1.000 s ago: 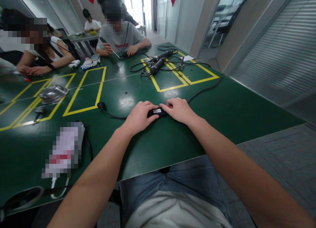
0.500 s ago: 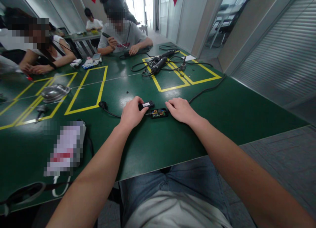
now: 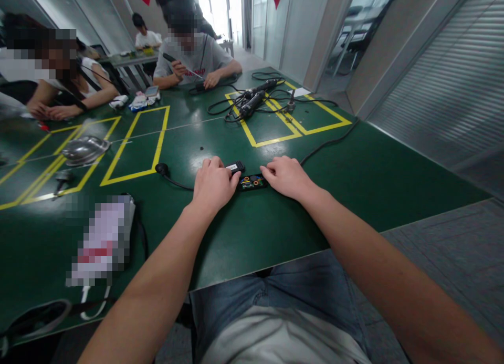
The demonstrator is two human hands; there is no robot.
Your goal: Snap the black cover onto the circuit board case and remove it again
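My left hand (image 3: pixel 214 184) is closed round a small black cover with a white label (image 3: pixel 235 167), held just above the green table (image 3: pixel 252 227). Right beside it lies the opened black casing (image 3: pixel 252 183), its circuit board with coloured parts showing. My right hand (image 3: pixel 287 176) rests curled on the table with its fingertips against the right end of that casing. A black cable (image 3: pixel 173 180) runs left from the casing to a round plug.
Yellow tape rectangles (image 3: pixel 137 143) mark the tabletop. Black power tools with tangled cords (image 3: pixel 255 99) lie at the far middle. A metal dish (image 3: pixel 82 148) sits at the left, a blurred pack (image 3: pixel 100 238) near the front left. Three other people sit at the far side.
The black unit was whole under both hands. My left hand lifted its labelled cover off to the left, exposing the circuit board, and now holds the cover low beside the casing.
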